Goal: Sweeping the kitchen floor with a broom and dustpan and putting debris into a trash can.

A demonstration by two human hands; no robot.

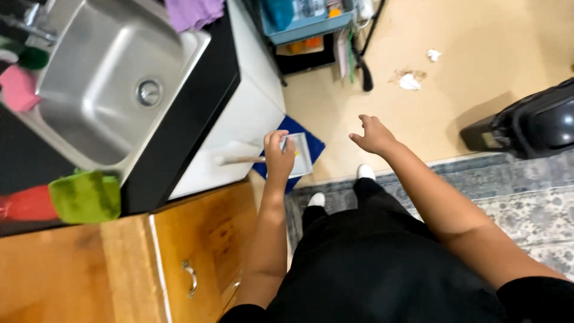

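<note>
The left hand, just left of the frame's centre, has its grip curled around a pale stick-like wooden handle that points left across the white cabinet side. Just right of its fingers lies a grey-white dustpan-like tray, seen over a blue mat on the tan floor; whether handle and tray are joined cannot be told. The right hand, a little right of centre, hangs in the air with its grip wide and nothing in it, well apart from the tray.

In the upper left a steel sink sits in a black worktop, with a pink sponge at its left edge and a green cloth at its lower corner. A wooden cabinet with a metal pull fills the lower left. At the right edge stands a black vacuum cleaner beside a grey patterned rug. White paper scraps lie on the floor at upper right.
</note>
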